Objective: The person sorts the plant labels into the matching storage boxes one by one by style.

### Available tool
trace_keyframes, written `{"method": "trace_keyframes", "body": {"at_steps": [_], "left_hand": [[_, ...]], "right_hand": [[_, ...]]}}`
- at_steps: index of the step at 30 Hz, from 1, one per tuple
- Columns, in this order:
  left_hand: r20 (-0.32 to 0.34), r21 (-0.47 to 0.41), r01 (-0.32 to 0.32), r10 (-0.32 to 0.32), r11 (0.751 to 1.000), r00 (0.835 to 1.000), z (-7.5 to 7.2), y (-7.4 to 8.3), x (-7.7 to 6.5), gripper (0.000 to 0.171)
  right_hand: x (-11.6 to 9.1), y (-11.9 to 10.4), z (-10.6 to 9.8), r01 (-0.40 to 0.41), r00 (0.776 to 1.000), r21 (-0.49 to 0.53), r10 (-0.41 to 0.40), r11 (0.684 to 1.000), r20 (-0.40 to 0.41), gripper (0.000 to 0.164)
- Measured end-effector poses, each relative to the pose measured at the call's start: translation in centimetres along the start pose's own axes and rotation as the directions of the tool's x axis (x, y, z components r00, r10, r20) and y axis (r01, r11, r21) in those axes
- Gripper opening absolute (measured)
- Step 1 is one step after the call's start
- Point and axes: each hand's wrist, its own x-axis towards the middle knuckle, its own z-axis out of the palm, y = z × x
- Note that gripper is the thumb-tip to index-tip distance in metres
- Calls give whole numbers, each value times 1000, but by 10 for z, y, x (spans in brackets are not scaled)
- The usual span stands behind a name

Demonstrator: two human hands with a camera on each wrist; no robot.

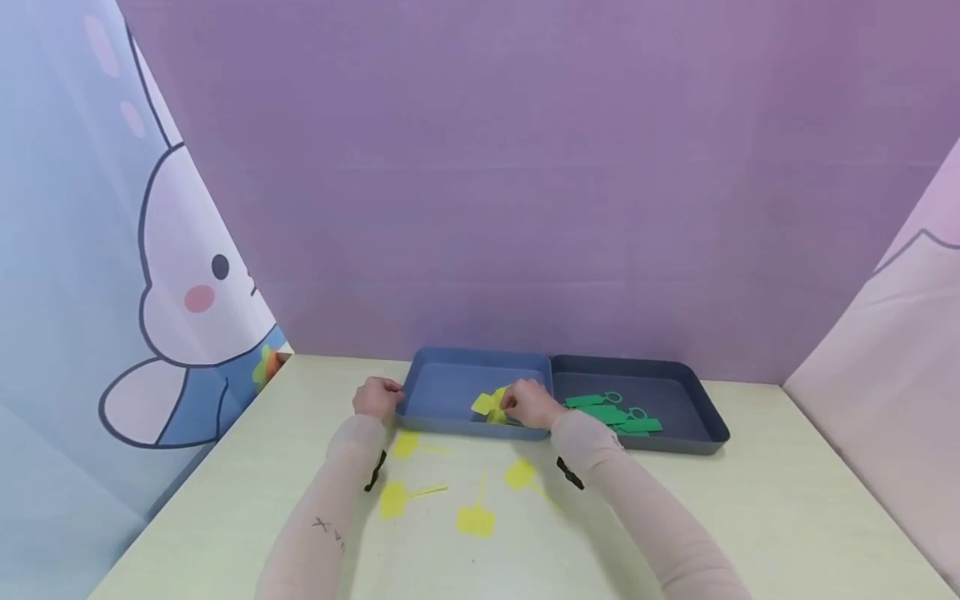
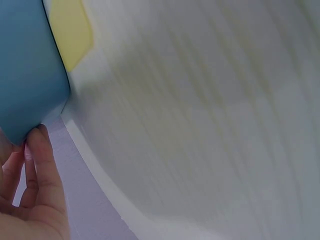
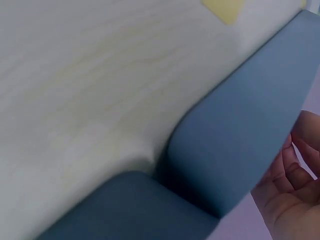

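At the left end of the blue tray [image 1: 450, 423], my left hand [image 1: 377, 397] pinches the rim between thumb and fingers. The left wrist view shows that hand [image 2: 37, 185] at the tray's corner. My right hand [image 1: 531, 403] reaches over the near right part of the same tray, fingertips together on a yellow tag [image 1: 497, 400]. Another yellow tag [image 1: 482, 406] lies beside it in the tray. In the right wrist view the tray wall [image 3: 240, 115] hides the fingertips of my right hand [image 3: 292, 180].
Against the blue tray's right end stands a dark grey tray [image 1: 686, 417] with several green tags [image 1: 600, 412], some with ring ends. Several yellow tags [image 1: 476, 520] with thin tails lie spread over the pale table [image 1: 787, 517]. A purple curtain [image 1: 555, 183] hangs behind.
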Motion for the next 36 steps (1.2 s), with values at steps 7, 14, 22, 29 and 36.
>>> {"method": "trace_keyframes", "body": {"at_steps": [7, 14, 22, 29, 36], "left_hand": [[-8, 8, -11, 11, 1000, 1000, 1, -2, 0, 23], [3, 6, -2, 2, 1000, 1000, 3, -2, -1, 23], [7, 9, -2, 2, 1000, 1000, 1, 2, -2, 24], [-3, 19, -6, 6, 1000, 1000, 1, 1, 1, 25], [3, 19, -5, 5, 1000, 1000, 2, 1, 1, 25]], "right_hand": [[2, 5, 9, -15, 999, -18, 15, 1000, 30, 16], [3, 7, 15, -34, 999, -27, 34, 999, 22, 15], [8, 9, 17, -29, 999, -31, 30, 999, 42, 15], [11, 10, 17, -18, 998, -30, 19, 999, 53, 17], [13, 13, 19, -26, 998, 10, 26, 1000, 49, 16]]}}
